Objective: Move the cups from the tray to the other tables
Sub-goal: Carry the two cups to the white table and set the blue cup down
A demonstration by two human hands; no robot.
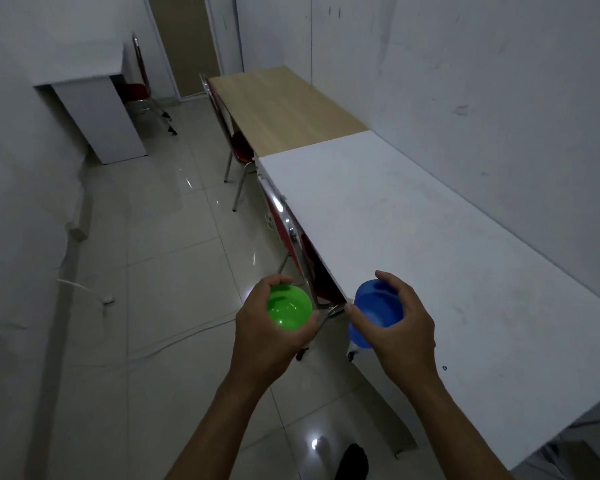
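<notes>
While the left hand (262, 336) grasps a green cup (289, 307), the right hand (400, 322) grasps a blue cup (374, 311).

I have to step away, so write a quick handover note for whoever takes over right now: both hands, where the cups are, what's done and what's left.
Left hand: grips the green cup, upright, mouth up, held over the floor.
Right hand: grips the blue cup, tilted, at the near edge of the white table.
Done: both cups are off the tray, which is out of view.
Left: set the two cups down; neither stands on a table yet. The white table is closest, the wooden table sits beyond it, and a white desk stands far left. Whether more cups wait on the tray cannot be told.
</notes>
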